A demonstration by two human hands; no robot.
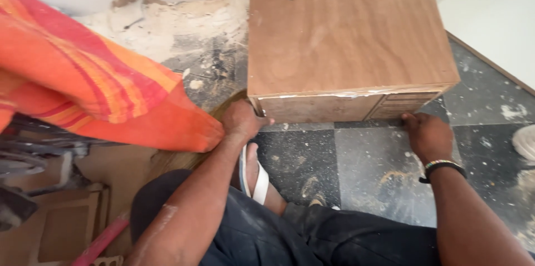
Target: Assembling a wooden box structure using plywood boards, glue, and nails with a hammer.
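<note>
The plywood box point(345, 37) sits on the floor point(356, 165) straight ahead of you, its broad brown top facing up and its near edge streaked with pale glue or filler. Your left hand point(242, 121) is at the box's near left corner, low down where it meets the floor; the fingers point(257, 115) curl in against that corner, touching the wood, though you cannot tell whether they wrap around anything or only press on it. Your right hand point(426, 135) is at the near right corner, knuckles up, fingers tucked together against the bottom edge of the box, where the floor and box meet. A beaded wristband point(443, 167) rings that wrist.

Between your arms, your foot in a white-strapped sandal point(256, 179) rests on the floor, just behind the left hand, with dark trousers point(290, 238) below it. The floor is dark tile, dusted with sawdust and pale specks. To your left hangs an orange striped cloth point(95, 82), its lower edge close to the left hand. Under it lie flat brown boards point(67, 221) and a red handle point(103, 241). A pale wall point(496, 15) runs along the right.
</note>
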